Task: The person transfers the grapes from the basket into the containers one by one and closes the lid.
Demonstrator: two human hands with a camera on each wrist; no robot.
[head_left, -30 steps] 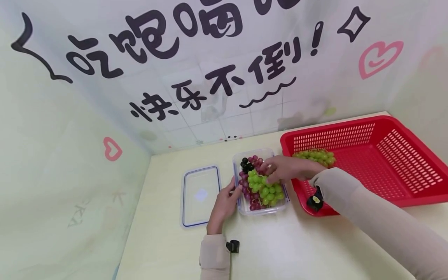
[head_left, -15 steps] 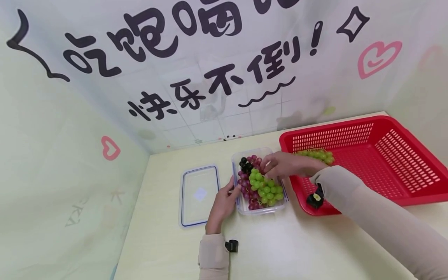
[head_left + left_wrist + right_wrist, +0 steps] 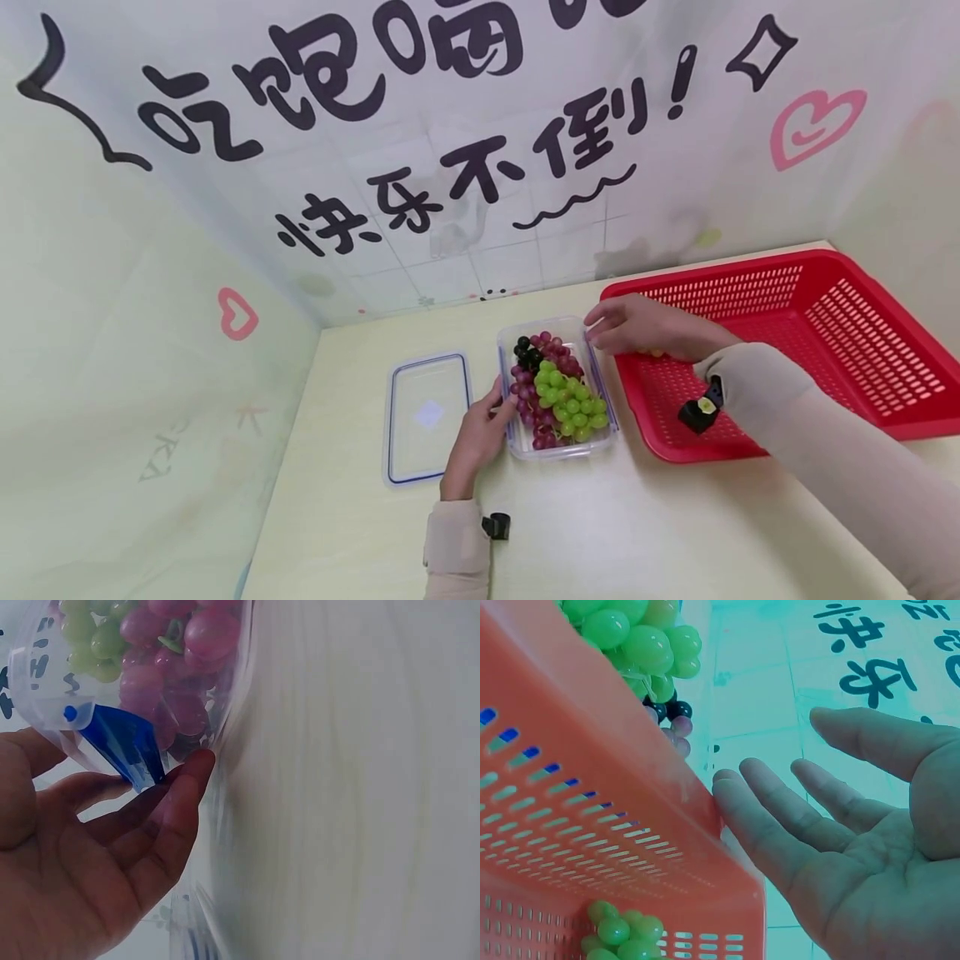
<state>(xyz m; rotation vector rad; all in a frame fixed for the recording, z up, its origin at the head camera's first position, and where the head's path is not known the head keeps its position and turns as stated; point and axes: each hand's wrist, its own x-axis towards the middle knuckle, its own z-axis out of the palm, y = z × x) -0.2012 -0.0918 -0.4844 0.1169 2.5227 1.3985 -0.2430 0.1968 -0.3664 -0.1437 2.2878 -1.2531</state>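
A clear food container (image 3: 558,454) with blue clip flaps holds bunches of grapes: green grapes (image 3: 572,402) on top, purple-red grapes (image 3: 523,396) beneath and beside them, black grapes (image 3: 528,354) at the far left. My left hand (image 3: 477,437) holds the container's left side; in the left wrist view its fingers meet the blue flap (image 3: 124,742) and the lower wall. Over the red basket's near-left rim, just right of the container, is my right hand (image 3: 637,327), fingers extended and nothing in it. The right wrist view shows its palm (image 3: 870,877) beside the basket wall.
The container's clear lid (image 3: 429,425) with a blue seal lies on the table at left. A large red slotted basket (image 3: 885,429) stands at right, with another green bunch (image 3: 626,934) inside. A printed wall sheet (image 3: 420,275) rises behind the table.
My right hand has left the green grapes in the container and moved right and back to the basket's rim. The left hand stays at the container's side.
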